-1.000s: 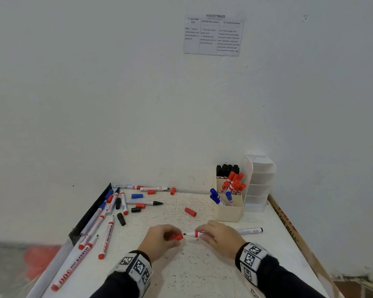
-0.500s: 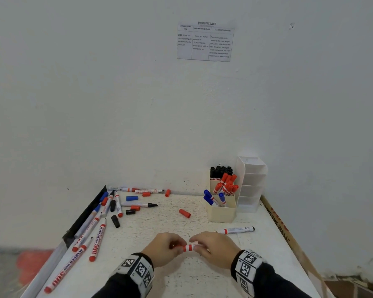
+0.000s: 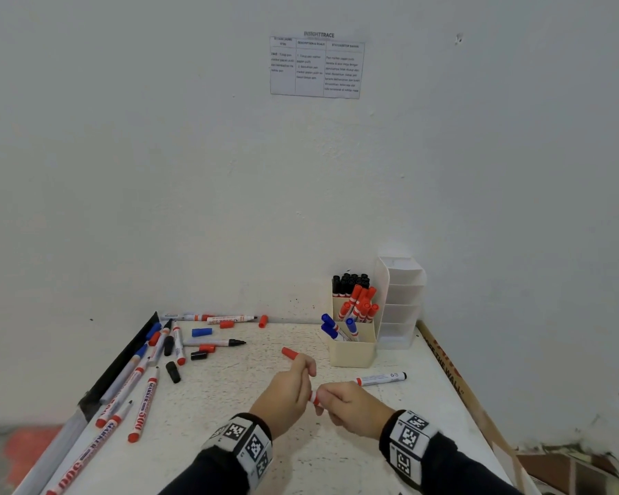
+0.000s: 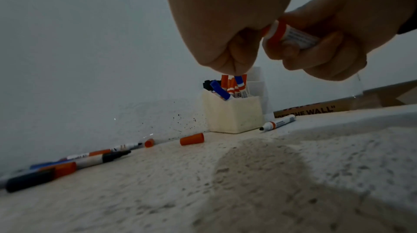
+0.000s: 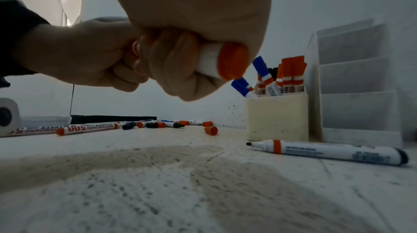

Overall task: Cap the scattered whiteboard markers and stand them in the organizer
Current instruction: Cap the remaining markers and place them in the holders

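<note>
Both hands met just above the bench [image 3: 336, 459], near its front edge. Left hand [image 3: 286, 394] was curled tight over the cap end of a red marker [image 3: 313, 397]; the cap itself was hidden inside the fist. Right hand [image 3: 351, 412] was wrapped round the barrel, red tail plug showing past the fingers [image 5: 171, 62] in the right wrist view. Only a red band and a sliver of white barrel showed between the two fists.

Judgement: cap being pressed home. Whether it had seated could not be told. Risks from here:
- A half-seated cap could pop off when the marker is dropped into the organizer [image 3: 352, 346].
- Pushing off-axis could let the nib smear the fingers.

Outward from the hands:
- Loose red cap [image 3: 289, 352] lay at 12 o'clock, just beyond the left knuckles; a sweep of the hand could send it rolling.
- Uncapped black-tailed marker [image 3: 381, 379] lay at 2 o'clock, on the path to the organizer; a sleeve could drag over its bare tip.
- Organizer stood at 1 o'clock against the wall, already crowded with leaning red, blue and black markers; another one forced in might tip the leaners out.
- Remaining markers and caps lay scattered at 10 o'clock, well apart from the hands.
</note>
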The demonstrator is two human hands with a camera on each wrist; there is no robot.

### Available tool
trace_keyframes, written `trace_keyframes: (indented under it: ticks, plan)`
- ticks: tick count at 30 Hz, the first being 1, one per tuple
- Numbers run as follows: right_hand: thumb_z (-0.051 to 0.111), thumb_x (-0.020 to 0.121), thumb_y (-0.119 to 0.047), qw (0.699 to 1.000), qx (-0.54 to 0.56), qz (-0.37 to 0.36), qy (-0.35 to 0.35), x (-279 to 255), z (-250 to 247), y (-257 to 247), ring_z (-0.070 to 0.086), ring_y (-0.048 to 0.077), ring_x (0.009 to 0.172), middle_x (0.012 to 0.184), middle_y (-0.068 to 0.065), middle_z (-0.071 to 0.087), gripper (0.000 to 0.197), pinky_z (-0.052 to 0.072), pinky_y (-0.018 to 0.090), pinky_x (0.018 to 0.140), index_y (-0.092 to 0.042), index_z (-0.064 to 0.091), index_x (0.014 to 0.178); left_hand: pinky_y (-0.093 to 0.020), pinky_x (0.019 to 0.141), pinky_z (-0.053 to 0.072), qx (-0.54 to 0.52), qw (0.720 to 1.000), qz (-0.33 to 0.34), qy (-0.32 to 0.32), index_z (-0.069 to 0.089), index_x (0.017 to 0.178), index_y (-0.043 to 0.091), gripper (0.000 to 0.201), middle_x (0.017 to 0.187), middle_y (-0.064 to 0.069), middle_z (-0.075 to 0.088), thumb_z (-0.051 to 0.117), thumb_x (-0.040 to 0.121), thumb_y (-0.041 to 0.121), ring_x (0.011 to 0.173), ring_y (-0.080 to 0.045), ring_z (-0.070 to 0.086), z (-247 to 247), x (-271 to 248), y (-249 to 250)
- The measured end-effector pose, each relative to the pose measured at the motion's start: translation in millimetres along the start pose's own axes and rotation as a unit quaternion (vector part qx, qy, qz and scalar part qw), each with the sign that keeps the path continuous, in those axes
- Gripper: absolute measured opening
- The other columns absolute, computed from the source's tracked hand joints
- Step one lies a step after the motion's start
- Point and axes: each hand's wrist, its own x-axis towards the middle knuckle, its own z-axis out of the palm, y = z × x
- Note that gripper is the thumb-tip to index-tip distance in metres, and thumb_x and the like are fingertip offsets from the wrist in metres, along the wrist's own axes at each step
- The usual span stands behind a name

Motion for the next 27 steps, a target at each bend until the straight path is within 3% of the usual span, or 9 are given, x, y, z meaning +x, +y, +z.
trace_keyframes:
  ticks: [4,8,10,12,14,16,19,22,27]
  plan:
    - [0.038,0.097,-0.037,0.999,-0.043,0.016,0.013,2.7,-15.9,10.6,0.047,-0.001,0.057,0.061,-0.009,0.052,0.018,0.039,0.019,0.063,-0.034,0.054,0.089,-0.02,0.055,0.033,-0.056,0.996,-0.047,0.044,0.04,0.099,0.029,0.017,0.061,0.005,0.043,0.027,0.1,0.017,0.053,-0.007,0.04,19.3,18.2,0.6]
    - [0.042,0.097,-0.025,0.989,-0.088,0.03,0.119,0.0,-47.9,22.2,0.051,0.008,0.077,0.085,-0.005,0.055,0.011,0.043,0.019,0.072,-0.028,0.049,0.089,-0.027,0.093,0.04,-0.12,0.986,-0.1,0.056,0.049,0.121,0.015,0.035,0.104,0.003,0.056,0.023,0.102,0.028,0.102,-0.014,0.053,42.3,36.6,15.5]
    - [0.044,0.096,-0.024,0.974,-0.082,0.027,0.209,-3.5,-66.2,26.8,0.053,0.008,0.076,0.085,-0.007,0.055,0.008,0.043,0.013,0.065,-0.028,0.05,0.092,-0.027,0.107,0.029,-0.04,0.994,-0.105,0.001,0.041,0.136,0.013,0.041,0.134,0.0,0.046,0.023,0.102,0.028,0.128,-0.016,0.04,50.9,46.8,12.7]
    - [0.044,0.096,-0.026,0.952,-0.082,0.011,0.293,-3.9,-85.9,27.7,0.056,0.006,0.075,0.085,-0.01,0.058,0.006,0.042,0.012,0.06,-0.026,0.05,0.099,-0.031,0.113,0.022,0.081,0.988,-0.091,-0.096,0.029,0.144,0.016,0.044,0.151,-0.004,0.028,0.025,0.102,0.026,0.138,-0.019,0.028,59.6,56.3,6.3]
    - [0.043,0.096,-0.025,0.935,-0.043,-0.01,0.353,-1.0,-103.1,25.2,0.062,0.014,0.079,0.091,-0.001,0.064,0.006,0.049,0.017,0.064,-0.029,0.046,0.1,-0.04,0.116,0.019,0.194,0.961,-0.082,-0.179,0.021,0.147,0.023,0.047,0.156,-0.004,0.013,0.026,0.101,0.026,0.142,-0.024,0.019,68.9,62.8,1.8]
    - [0.044,0.096,-0.02,0.919,0.0,-0.042,0.393,4.8,-116.1,21.3,0.066,0.024,0.08,0.091,0.006,0.066,0.015,0.056,0.033,0.07,-0.032,0.037,0.097,-0.045,0.115,0.017,0.279,0.932,-0.073,-0.218,0.016,0.147,0.027,0.049,0.157,-0.003,0.01,0.026,0.099,0.028,0.143,-0.027,0.015,76.1,66.8,1.1]
    - [0.047,0.093,-0.006,0.905,0.016,-0.079,0.418,17.0,-126.8,19.8,0.063,0.015,0.083,0.092,-0.012,0.055,0.032,0.054,0.018,0.071,-0.029,0.03,0.106,-0.046,0.104,0.034,0.326,0.914,-0.07,-0.231,0.027,0.143,0.021,0.047,0.142,-0.006,0.039,0.034,0.097,0.025,0.128,-0.029,0.04,79.5,74.3,3.5]
    - [0.049,0.089,0.003,0.883,0.009,-0.107,0.457,33.1,-131.5,19.8,0.062,0.01,0.081,0.093,-0.01,0.052,0.043,0.049,0.006,0.067,-0.034,0.031,0.104,-0.04,0.092,0.046,0.343,0.908,-0.097,-0.223,0.047,0.129,0.014,0.034,0.121,-0.01,0.056,0.039,0.097,0.022,0.11,-0.028,0.053,73.7,80.8,9.7]
    - [0.05,0.092,-0.009,0.884,-0.038,-0.08,0.459,55.6,-129.0,13.7,0.056,0.006,0.081,0.096,-0.004,0.052,0.017,0.05,0.014,0.064,-0.021,0.042,0.102,-0.032,0.097,0.046,0.251,0.939,-0.156,-0.178,0.053,0.124,0.017,0.033,0.125,-0.007,0.052,0.051,0.091,0.019,0.112,-0.021,0.053,59.7,75.2,-0.3]
